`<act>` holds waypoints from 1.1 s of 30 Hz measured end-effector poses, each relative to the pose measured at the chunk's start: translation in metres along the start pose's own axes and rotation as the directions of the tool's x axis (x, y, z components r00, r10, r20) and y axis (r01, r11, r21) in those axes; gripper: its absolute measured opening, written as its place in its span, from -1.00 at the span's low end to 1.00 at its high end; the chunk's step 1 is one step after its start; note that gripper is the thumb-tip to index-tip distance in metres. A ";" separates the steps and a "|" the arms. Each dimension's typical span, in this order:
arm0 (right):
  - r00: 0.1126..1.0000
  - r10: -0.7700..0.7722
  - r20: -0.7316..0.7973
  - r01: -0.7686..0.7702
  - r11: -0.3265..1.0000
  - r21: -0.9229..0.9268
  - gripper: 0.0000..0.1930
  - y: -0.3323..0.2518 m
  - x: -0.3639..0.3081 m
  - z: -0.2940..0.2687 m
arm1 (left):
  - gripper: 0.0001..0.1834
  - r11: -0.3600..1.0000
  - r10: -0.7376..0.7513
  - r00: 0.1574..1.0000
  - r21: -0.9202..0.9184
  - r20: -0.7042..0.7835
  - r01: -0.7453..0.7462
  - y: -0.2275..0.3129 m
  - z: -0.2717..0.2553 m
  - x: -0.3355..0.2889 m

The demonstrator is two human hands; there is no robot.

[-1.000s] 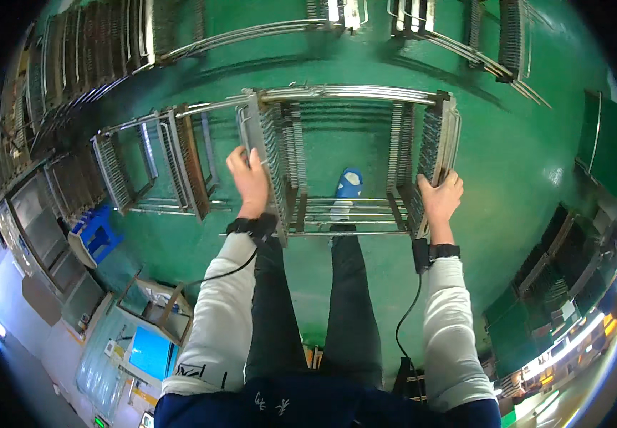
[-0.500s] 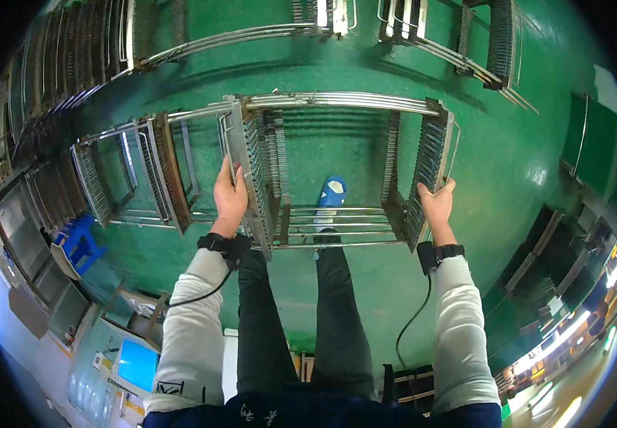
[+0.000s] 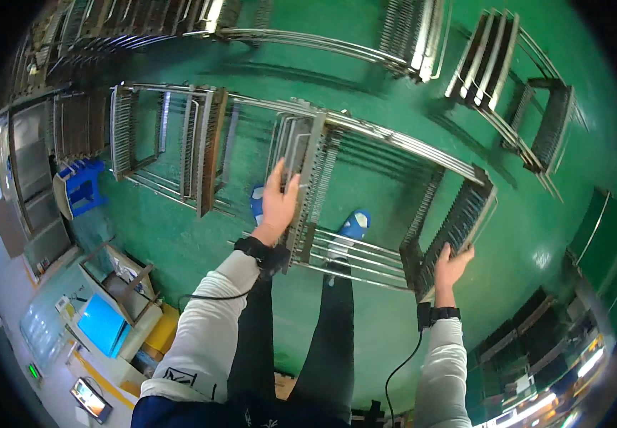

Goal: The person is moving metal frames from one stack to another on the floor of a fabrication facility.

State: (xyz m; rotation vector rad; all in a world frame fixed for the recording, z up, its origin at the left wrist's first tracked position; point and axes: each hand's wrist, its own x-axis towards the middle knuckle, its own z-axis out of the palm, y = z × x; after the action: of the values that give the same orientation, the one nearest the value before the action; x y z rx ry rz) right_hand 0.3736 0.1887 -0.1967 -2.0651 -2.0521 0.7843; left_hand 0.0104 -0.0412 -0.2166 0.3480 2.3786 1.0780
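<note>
A metal rack point(image 3: 394, 133) with slotted, comb-like end frames and long rods joining them is in front of me, slanting down to the right. My left hand point(image 3: 277, 203) is closed on its left end frame, fingers beside the wire handle there. At the other end, my right hand point(image 3: 451, 267) grips the lower part of the right end frame, thumb on the slotted inner side. Both hands have dark straps with cables at the wrists. Through the rack's open middle shows a blue shoe point(image 3: 355, 224) on my foot; my other shoe is partly hidden behind my left hand.
More slotted racks point(image 3: 204, 153) stand on the green floor point(image 3: 266, 128) to the left, close to the held one. Others line the far side, with one rack point(image 3: 490, 60) at far right. A blue stool point(image 3: 80, 187) and a desk with a blue sheet point(image 3: 102, 322) are on the left.
My view has turned, so the surroundings have shifted. The held rack now slants, its right end lower in view. My left shoe has come into sight beside the left end frame. Both hands keep their hold.
</note>
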 end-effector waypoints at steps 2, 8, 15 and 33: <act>0.999 -0.040 0.007 0.041 0.996 -0.074 -0.30 -0.004 0.002 0.008 | -0.40 1.000 0.026 0.999 -0.015 -0.031 -0.027 -0.001 -0.006 0.004; 0.996 0.037 0.079 -0.016 0.968 -0.250 -0.26 0.017 0.010 -0.001 | -0.46 0.863 0.364 0.931 0.385 -0.024 -0.327 0.017 -0.022 -0.018; 0.977 0.050 0.209 0.043 0.908 -0.416 -0.21 0.006 0.014 0.004 | -0.71 0.988 -0.157 0.981 0.013 0.111 0.157 -0.002 -0.038 -0.070; 0.971 -0.027 0.238 0.180 0.735 -0.653 -0.29 -0.036 0.019 -0.032 | -0.58 0.995 0.028 0.998 -0.096 -0.052 -0.033 0.008 -0.066 -0.012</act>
State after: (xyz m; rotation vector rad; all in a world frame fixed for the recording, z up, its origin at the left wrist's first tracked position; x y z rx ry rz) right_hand 0.3543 0.2178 -0.1583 -2.2114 -2.8769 0.2453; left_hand -0.0151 -0.0830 -0.1696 0.3276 2.3611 1.2254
